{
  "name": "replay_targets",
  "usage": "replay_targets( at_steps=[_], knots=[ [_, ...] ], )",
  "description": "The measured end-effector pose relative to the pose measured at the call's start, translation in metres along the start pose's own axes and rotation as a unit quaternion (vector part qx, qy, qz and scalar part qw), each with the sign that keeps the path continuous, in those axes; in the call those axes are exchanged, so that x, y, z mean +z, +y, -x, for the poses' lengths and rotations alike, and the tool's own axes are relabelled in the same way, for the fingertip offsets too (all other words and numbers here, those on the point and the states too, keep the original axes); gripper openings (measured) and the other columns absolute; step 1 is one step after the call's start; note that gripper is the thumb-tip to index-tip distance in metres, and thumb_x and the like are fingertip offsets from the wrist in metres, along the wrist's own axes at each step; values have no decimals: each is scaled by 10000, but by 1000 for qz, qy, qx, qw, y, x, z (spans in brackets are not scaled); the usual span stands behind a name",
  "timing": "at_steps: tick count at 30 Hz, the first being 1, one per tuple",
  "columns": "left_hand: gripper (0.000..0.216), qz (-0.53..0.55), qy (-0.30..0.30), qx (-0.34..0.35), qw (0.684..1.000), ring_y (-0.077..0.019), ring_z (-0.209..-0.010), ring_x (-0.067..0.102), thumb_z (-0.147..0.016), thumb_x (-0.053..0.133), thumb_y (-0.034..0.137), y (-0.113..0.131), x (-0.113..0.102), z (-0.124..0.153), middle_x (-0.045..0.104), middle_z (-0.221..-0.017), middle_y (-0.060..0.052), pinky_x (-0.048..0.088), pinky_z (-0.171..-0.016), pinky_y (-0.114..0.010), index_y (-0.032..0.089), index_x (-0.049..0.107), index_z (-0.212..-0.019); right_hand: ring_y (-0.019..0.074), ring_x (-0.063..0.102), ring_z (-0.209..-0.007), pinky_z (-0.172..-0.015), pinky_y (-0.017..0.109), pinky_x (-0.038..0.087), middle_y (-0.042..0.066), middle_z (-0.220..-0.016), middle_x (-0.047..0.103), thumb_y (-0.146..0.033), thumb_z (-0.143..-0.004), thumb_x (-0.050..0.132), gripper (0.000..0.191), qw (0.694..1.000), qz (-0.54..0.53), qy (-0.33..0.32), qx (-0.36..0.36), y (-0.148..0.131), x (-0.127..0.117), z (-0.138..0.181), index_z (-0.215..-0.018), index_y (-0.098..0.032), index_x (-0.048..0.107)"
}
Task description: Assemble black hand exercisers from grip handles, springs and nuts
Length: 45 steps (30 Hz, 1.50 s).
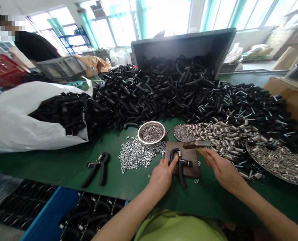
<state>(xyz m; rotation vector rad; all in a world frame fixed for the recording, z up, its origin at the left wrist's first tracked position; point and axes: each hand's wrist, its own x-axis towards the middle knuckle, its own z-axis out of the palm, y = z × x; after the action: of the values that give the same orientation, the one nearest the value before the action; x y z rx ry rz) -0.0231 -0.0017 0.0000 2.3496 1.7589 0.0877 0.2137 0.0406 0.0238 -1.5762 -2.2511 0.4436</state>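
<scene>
My left hand (162,176) is closed on a black hand grip strengthener (181,172), holding it down on a square metal plate (194,157). A coiled spring shows at the top of that strengthener. In my right hand (220,169) is a hammer (198,144), gripped by its wooden handle, its head just above the plate's upper edge. Another hand grip strengthener (98,169) lies on the green table (129,187) to the left. Beside the plate, loose nuts (136,154) lie spread below a metal bowl (151,124) of small pins.
Black handles (149,93) are heaped at the back, spilling from a grey bin (149,50). Springs (221,134) and a tray of bolts (282,164) lie right. A white sack (20,113) sits left, a blue crate (46,214) below. A person (33,43) stands far left.
</scene>
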Motion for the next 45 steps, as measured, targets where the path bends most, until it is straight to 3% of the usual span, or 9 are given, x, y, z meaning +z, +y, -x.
replay_targets(
  at_steps=[15, 20, 23, 26, 28, 30, 33, 38, 45],
  knots=[
    [501, 78, 61, -29, 995, -218, -1004, 515, -827, 402, 126, -4, 14, 0, 548, -1083, -108, 464, -861, -338, 181, 387, -1325, 207, 672, -754, -637, 309, 479, 45, -910, 702, -285, -938, 262, 336, 993, 45, -93, -49, -30, 17, 12, -1100, -249, 555],
    [479, 208, 79, -38, 974, -213, -935, 535, -809, 460, 142, -12, 7, -1, 553, -1011, -87, 462, -852, -373, 228, 488, -1280, 209, 657, -899, -726, 320, 496, 80, -1113, 657, -305, -937, 299, 350, 994, 87, 38, -56, 8, 20, 51, -1196, -221, 519],
    [429, 458, 31, -98, 883, -159, -709, 563, -827, 497, 240, -13, 5, -3, 571, -882, -61, 510, -644, -315, 226, 522, -1255, 213, 655, -835, -728, 334, 484, 79, -997, 684, -318, -911, 384, 349, 983, 138, 93, -71, 46, 23, 88, -1212, -225, 534],
    [501, 706, -30, -173, 686, -129, -610, 568, -802, 573, 346, -3, 8, -3, 620, -852, -79, 486, -501, -246, 166, 503, -1264, 223, 628, -727, -696, 372, 466, 69, -845, 682, -348, -877, 461, 344, 972, 194, 94, -90, 77, 27, 113, -1185, -248, 575],
    [563, 786, -44, -206, 582, -143, -713, 614, -770, 633, 354, 9, 11, 0, 648, -968, -119, 527, -594, -267, 160, 489, -1278, 238, 609, -752, -714, 394, 455, 79, -858, 675, -364, -859, 493, 323, 969, 210, 85, -98, 86, 28, 116, -1135, -248, 614],
    [590, 809, -48, -213, 546, -166, -872, 631, -745, 673, 343, 21, 12, 5, 625, -1126, -130, 529, -779, -319, 175, 496, -1282, 262, 588, -861, -783, 419, 440, 98, -941, 668, -353, -856, 497, 284, 969, 205, 92, -105, 85, 26, 106, -1061, -235, 653],
    [547, 784, -49, -181, 591, -213, -1123, 550, -735, 685, 343, 31, 7, 12, 548, -1285, -102, 401, -1001, -368, 181, 549, -1239, 256, 550, -946, -855, 412, 418, 109, -994, 648, -298, -878, 452, 266, 976, 162, 102, -105, 67, 20, 66, -993, -207, 675],
    [451, 657, -26, -95, 748, -233, -1147, 535, -771, 627, 321, 19, -17, -1, 573, -1260, -80, 395, -996, -401, 214, 578, -1207, 225, 509, -948, -843, 339, 402, 100, -969, 630, -219, -903, 389, 293, 984, 134, 56, -103, 26, 18, -42, -989, -169, 665],
    [262, 229, 113, 13, 967, -190, -915, 593, -836, 528, 253, -18, -29, -106, 656, -982, -69, 451, -858, -308, 179, 660, -1050, 276, 498, -956, -768, 360, 385, 163, -913, 618, -128, -820, 468, 203, 985, 158, 1, -73, 20, 42, -146, -823, -134, 671]
  ],
)
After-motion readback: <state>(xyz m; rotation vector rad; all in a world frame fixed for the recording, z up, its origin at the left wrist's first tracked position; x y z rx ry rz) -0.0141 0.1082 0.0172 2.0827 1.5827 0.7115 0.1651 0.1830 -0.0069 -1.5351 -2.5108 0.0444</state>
